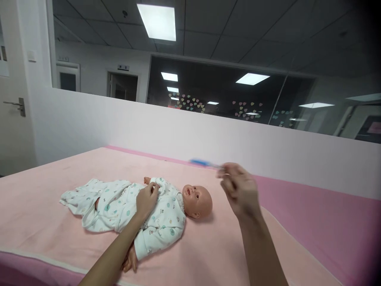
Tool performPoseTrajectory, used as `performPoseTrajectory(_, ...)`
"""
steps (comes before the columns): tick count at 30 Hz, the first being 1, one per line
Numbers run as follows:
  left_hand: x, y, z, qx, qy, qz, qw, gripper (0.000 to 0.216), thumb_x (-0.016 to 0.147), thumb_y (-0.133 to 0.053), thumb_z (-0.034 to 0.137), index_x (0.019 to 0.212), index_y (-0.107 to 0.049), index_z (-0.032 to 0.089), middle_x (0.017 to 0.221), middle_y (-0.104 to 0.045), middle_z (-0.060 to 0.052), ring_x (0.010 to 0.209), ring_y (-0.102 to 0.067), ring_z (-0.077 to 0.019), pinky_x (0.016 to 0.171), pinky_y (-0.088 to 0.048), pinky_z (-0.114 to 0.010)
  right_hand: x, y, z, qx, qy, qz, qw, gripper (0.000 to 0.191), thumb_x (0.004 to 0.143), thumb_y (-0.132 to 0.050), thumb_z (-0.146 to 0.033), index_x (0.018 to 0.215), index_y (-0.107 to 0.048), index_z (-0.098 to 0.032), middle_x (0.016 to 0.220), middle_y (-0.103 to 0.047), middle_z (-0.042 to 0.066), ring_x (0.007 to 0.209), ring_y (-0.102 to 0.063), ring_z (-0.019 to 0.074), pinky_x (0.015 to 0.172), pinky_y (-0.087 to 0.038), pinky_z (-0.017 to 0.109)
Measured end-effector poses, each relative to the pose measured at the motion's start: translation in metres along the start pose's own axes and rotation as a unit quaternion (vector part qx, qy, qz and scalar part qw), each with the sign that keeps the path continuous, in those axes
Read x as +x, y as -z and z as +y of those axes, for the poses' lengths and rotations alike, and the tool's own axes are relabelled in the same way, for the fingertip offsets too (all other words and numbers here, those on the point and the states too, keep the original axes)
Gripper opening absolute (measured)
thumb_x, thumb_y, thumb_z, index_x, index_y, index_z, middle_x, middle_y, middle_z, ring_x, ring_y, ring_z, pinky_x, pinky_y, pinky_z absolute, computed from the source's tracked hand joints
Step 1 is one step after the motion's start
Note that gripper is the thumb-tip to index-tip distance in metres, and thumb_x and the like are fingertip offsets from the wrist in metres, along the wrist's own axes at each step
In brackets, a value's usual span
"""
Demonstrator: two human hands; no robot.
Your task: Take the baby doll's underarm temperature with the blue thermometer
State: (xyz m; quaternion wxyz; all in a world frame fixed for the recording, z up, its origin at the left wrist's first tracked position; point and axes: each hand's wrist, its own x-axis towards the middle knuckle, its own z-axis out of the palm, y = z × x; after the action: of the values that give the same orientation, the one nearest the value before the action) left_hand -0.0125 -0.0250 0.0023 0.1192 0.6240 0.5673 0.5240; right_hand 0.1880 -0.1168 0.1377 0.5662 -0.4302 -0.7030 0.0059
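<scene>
A baby doll (154,212) in a white patterned sleepsuit lies on its back on a pink blanket (44,198), head to the right. My left hand (146,200) rests on the doll's chest, fingers curled on the fabric. My right hand (239,191) is raised above the bed to the right of the doll's head, fingers pinched on a thin blue and white stick (205,163), blurred, perhaps a thermometer.
The pink bed (327,226) runs along a low white partition wall (208,135). A door with a handle (16,105) stands at the far left. Dark glass office windows are behind the wall.
</scene>
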Motion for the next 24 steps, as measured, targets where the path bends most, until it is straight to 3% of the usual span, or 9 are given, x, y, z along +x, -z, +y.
performPoseTrajectory(3, 0.0, 0.0, 0.0, 0.009, -0.003, -0.009, 1.0, 0.031, 0.083, -0.035, 0.036, 0.073, -0.061, 0.022, 0.052, -0.056, 0.002, 0.053, -0.053, -0.0157, 0.049, -0.028, -0.023, 0.0, -0.009, -0.002, 0.04, -0.016, 0.0, 0.999, 0.045, 0.086, -0.024, -0.022, 0.058, -0.058, -0.017, 0.037, -0.05, -0.007, 0.025, -0.014, 0.0059, 0.025, -0.017, 0.018)
performPoseTrajectory(5, 0.001, 0.0, 0.0, 0.016, 0.0, -0.009, 1.0, 0.031, 0.083, -0.036, 0.036, 0.075, -0.061, 0.022, 0.054, -0.057, 0.002, 0.055, -0.054, -0.0159, 0.05, -0.028, -0.023, -0.001, -0.015, -0.004, 0.045, -0.018, -0.021, 0.999, 0.041, 0.084, -0.031, -0.024, 0.05, -0.054, -0.019, 0.038, -0.051, -0.007, 0.026, -0.02, 0.0048, 0.026, -0.018, 0.017)
performPoseTrajectory(10, 0.002, 0.001, 0.0, 0.035, -0.002, -0.019, 0.999, 0.03, 0.084, -0.037, 0.036, 0.076, -0.062, 0.022, 0.056, -0.058, 0.002, 0.059, -0.055, -0.016, 0.051, -0.027, -0.022, -0.01, -0.002, -0.005, 0.064, -0.051, -0.058, 0.995, 0.037, 0.084, -0.036, -0.035, 0.071, -0.064, -0.015, 0.054, -0.061, -0.003, 0.027, -0.027, 0.0047, 0.029, -0.026, 0.018)
performPoseTrajectory(14, 0.002, -0.001, 0.0, 0.057, -0.015, -0.034, 0.998, 0.029, 0.085, -0.037, 0.033, 0.077, -0.062, 0.023, 0.057, -0.059, 0.002, 0.058, -0.055, -0.0154, 0.051, -0.027, -0.022, -0.058, 0.01, 0.005, -0.037, -0.064, -0.073, 0.995, 0.032, 0.082, -0.042, -0.034, 0.074, -0.066, -0.015, 0.057, -0.063, 0.001, 0.037, -0.044, 0.0067, 0.036, -0.036, 0.017)
performPoseTrajectory(15, 0.002, -0.002, 0.001, 0.07, -0.023, -0.032, 0.997, 0.028, 0.085, -0.037, 0.032, 0.077, -0.062, 0.023, 0.058, -0.06, 0.002, 0.058, -0.055, -0.0154, 0.051, -0.027, -0.022, -0.076, 0.011, 0.01, -0.072, -0.064, -0.057, 0.994, 0.032, 0.081, -0.043, -0.034, 0.082, -0.067, -0.013, 0.062, -0.065, 0.003, 0.042, -0.05, 0.0079, 0.04, -0.039, 0.017)
performPoseTrajectory(19, -0.002, 0.0, 0.006, 0.108, -0.145, 0.044, 0.983, 0.023, 0.084, -0.04, 0.025, 0.08, -0.062, 0.02, 0.071, -0.063, -0.003, 0.071, -0.056, -0.0184, 0.061, -0.034, -0.027, -0.145, 0.006, 0.042, -0.278, -0.069, 0.005, 0.958, 0.034, 0.084, -0.041, -0.038, 0.097, -0.065, -0.019, 0.086, -0.069, 0.007, 0.062, -0.063, 0.0155, 0.056, -0.047, 0.023)
performPoseTrajectory(21, -0.002, 0.002, 0.01, 0.109, -0.235, 0.068, 0.963, 0.021, 0.083, -0.042, 0.022, 0.088, -0.062, 0.019, 0.082, -0.064, -0.006, 0.082, -0.055, -0.0205, 0.072, -0.035, -0.031, -0.167, 0.0, 0.059, -0.362, -0.079, -0.025, 0.929, 0.037, 0.086, -0.034, -0.037, 0.093, -0.066, -0.02, 0.079, -0.069, 0.006, 0.063, -0.064, 0.0167, 0.054, -0.046, 0.023)
performPoseTrajectory(24, 0.002, 0.001, 0.016, 0.11, -0.325, 0.024, 0.939, 0.021, 0.081, -0.047, 0.023, 0.095, -0.062, 0.02, 0.089, -0.064, -0.006, 0.091, -0.052, -0.0222, 0.085, -0.032, -0.038, -0.178, -0.01, 0.077, -0.457, -0.095, -0.072, 0.882, 0.037, 0.087, -0.029, -0.028, 0.088, -0.066, -0.021, 0.065, -0.065, 0.005, 0.057, -0.06, 0.0149, 0.046, -0.039, 0.021)
